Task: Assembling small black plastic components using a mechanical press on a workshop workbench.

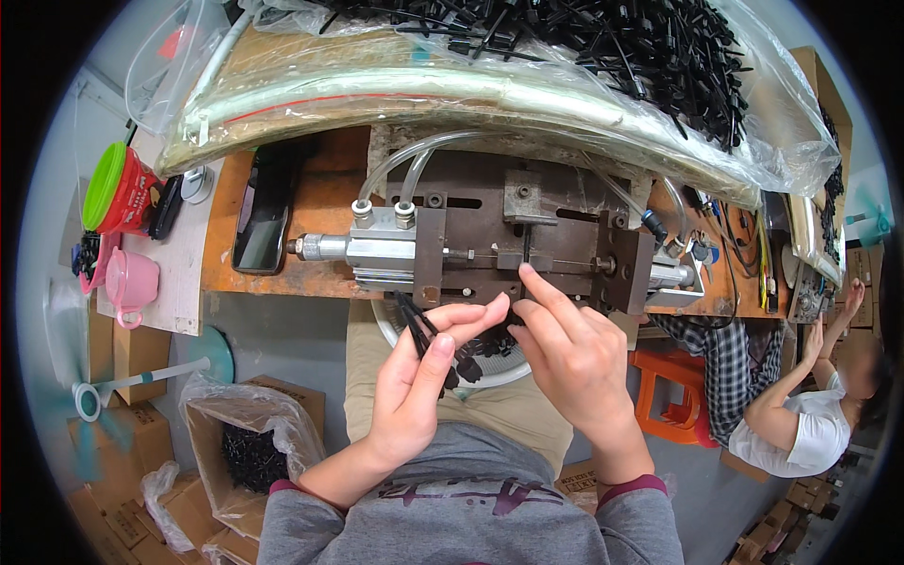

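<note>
My left hand (411, 377) is closed round several thin black cable ties (414, 325), whose thick ends hang below the fingers. To its right, my right hand (576, 353) has its index finger stretched out, its tip at a small dark block (524, 261) in the middle of a metal clamping fixture (565, 202). A black strip (526, 240) runs from that block up to a grey metal stop (523, 196). The other right fingers are bent and apart, with nothing clearly visible between them. Below my hands, more black parts (494, 344) lie in a white basket (504, 372), partly hidden.
A silver air cylinder (381, 252) with clear hoses flanks the fixture. Behind it lies a plastic-lined box edge (452, 94) with a heap of black ties (603, 42). A phone (264, 217) and a pink cup (132, 282) are left. A co-worker (800, 419) sits right, near an orange stool (670, 400).
</note>
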`<act>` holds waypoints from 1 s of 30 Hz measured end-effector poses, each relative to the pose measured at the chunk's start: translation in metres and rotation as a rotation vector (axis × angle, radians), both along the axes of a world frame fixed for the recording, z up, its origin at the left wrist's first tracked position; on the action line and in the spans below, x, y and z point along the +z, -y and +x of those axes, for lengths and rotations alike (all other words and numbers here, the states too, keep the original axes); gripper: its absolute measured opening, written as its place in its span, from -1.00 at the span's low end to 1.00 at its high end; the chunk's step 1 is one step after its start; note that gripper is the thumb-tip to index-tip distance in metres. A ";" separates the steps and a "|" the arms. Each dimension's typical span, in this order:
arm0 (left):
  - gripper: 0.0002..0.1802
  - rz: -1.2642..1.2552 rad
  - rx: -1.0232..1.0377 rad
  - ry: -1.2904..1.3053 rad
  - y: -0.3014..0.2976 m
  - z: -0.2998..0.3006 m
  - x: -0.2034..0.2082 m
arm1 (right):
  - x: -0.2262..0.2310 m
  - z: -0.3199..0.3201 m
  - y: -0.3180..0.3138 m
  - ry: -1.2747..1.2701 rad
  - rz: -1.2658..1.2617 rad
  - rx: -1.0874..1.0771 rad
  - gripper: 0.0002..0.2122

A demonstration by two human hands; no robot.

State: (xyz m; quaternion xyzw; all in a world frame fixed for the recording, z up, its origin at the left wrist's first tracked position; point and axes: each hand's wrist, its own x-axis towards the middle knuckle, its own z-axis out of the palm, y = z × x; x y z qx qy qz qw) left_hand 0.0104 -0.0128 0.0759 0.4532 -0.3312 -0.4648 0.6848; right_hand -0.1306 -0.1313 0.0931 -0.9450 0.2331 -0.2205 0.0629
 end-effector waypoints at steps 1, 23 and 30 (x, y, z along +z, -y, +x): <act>-0.59 0.011 -0.004 0.040 -0.001 0.001 0.000 | 0.000 -0.002 -0.001 0.100 0.120 0.032 -0.79; -0.69 0.118 -0.047 -0.096 -0.010 0.004 0.001 | -0.010 -0.003 -0.005 -0.030 0.017 0.036 -0.77; -0.67 0.048 -0.063 -0.139 -0.003 0.004 0.003 | -0.007 -0.001 -0.001 -0.043 0.010 0.038 -0.77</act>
